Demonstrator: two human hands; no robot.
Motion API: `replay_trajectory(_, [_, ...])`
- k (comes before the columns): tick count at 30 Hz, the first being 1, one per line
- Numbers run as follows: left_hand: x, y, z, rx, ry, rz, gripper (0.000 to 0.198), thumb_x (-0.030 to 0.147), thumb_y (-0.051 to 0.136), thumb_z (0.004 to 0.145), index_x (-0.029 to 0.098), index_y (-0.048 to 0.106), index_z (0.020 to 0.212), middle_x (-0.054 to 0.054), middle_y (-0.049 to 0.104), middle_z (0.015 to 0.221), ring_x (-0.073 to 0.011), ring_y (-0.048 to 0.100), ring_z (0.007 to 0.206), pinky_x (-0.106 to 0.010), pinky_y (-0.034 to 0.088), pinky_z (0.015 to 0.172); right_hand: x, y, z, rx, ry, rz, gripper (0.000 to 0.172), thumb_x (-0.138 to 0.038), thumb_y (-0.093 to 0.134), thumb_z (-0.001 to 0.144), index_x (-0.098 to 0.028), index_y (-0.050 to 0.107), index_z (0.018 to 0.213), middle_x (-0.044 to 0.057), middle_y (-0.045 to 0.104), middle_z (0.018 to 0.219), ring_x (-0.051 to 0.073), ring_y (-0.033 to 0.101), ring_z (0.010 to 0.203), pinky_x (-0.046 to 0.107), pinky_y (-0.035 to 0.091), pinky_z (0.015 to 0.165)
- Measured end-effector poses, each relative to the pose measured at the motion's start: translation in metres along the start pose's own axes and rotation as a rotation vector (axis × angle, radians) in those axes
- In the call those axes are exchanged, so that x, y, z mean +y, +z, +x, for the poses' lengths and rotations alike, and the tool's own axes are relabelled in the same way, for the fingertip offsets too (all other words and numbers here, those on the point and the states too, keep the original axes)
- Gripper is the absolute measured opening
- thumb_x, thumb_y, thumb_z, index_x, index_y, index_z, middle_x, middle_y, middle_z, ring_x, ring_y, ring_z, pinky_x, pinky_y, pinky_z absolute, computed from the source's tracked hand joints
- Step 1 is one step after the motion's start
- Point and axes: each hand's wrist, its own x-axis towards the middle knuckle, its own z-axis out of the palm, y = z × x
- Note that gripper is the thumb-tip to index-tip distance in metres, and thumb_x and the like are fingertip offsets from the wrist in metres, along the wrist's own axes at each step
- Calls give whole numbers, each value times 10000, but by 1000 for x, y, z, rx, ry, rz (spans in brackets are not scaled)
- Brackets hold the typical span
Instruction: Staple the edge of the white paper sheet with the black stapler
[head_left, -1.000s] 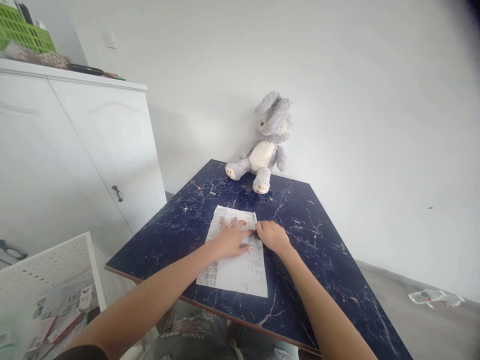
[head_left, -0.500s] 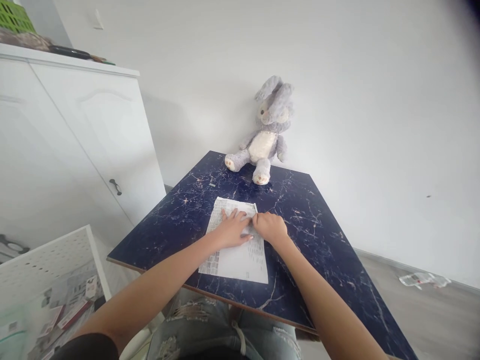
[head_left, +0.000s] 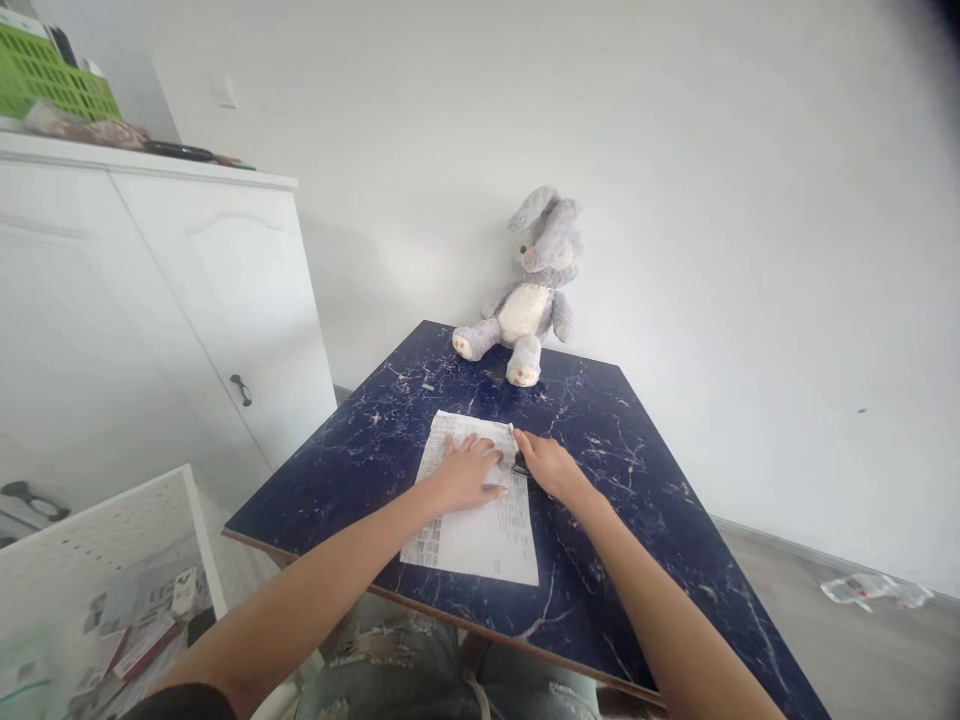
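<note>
Printed paper sheets [head_left: 480, 540] lie on the dark blue marbled table [head_left: 600, 600], their top right corner slightly curled. My left hand [head_left: 466, 475] rests flat on the upper part of the paper, fingers spread. At the right edge of the paper, my right hand [head_left: 551, 463] is closed around a small black tool [head_left: 521, 464] that looks like a stapler. Only its front end shows, meeting the paper's edge; the palm and fingers hide the rest.
A grey plush rabbit [head_left: 525, 300] sits at the table's far edge against the wall. To the left stand a white cabinet [head_left: 225, 270] and a white perforated bin [head_left: 97, 560] with packets inside. Clear plastic packaging [head_left: 874, 590] lies on the floor at right.
My right hand has loosened from a tight fist and tilted, so the black tool's front now shows at the paper's edge. My left hand stays on the paper. The view has tipped upward slightly.
</note>
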Motion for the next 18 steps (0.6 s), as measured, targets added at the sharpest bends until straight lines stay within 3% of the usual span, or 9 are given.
replay_trajectory(4, [-3,-3,0,37,-7,31,642,666,585,850,300,520,1375,-139,436,1493,-401,314,1421,-710,176,1133,36,-11,-11,-84,-272,227,330,-496,447,986,-214,614,948,45,705,897,206,647,811,293,446,749])
replay_trajectory(6, [-4,-3,-1,38,-9,35,655,688,583,840,312,531,1373,-133,447,1489,-392,329,1413,-701,195,1130,55,-9,-20,-91,-318,252,240,-443,581,902,-211,613,952,52,708,925,220,643,836,297,443,752])
replay_trajectory(8, [-6,-1,0,31,-7,31,673,710,583,826,332,533,1381,-121,444,1496,-389,337,1410,-694,193,1133,71,-4,-29,-30,-237,238,217,-425,603,869,-213,606,920,56,708,886,229,644,801,300,437,717])
replay_trajectory(11, [-11,-2,3,37,24,-20,690,727,611,792,339,558,1361,-108,460,1485,-382,397,1365,-642,247,1129,76,0,-36,169,79,154,236,-457,581,863,-221,571,848,63,676,742,235,624,661,303,403,603])
replay_trajectory(14, [-23,-15,8,287,-64,-136,454,580,509,930,252,631,1220,-108,601,1293,-287,546,1193,-458,385,1052,40,4,-33,325,234,158,224,-446,568,865,-224,548,846,75,664,712,238,620,620,298,381,553])
replay_trajectory(16, [-38,-30,7,540,-220,-201,377,446,364,1016,203,652,1033,-93,669,1044,-217,605,998,-335,431,913,-4,15,-25,322,164,244,210,-433,537,896,-224,541,874,84,680,762,242,643,662,295,402,573])
replay_trajectory(18, [-57,-44,4,719,-399,-220,424,398,295,1035,192,614,848,-65,641,811,-185,589,794,-286,407,762,-47,30,-13,307,116,292,159,-375,510,917,-218,532,915,104,695,838,250,662,714,300,421,605])
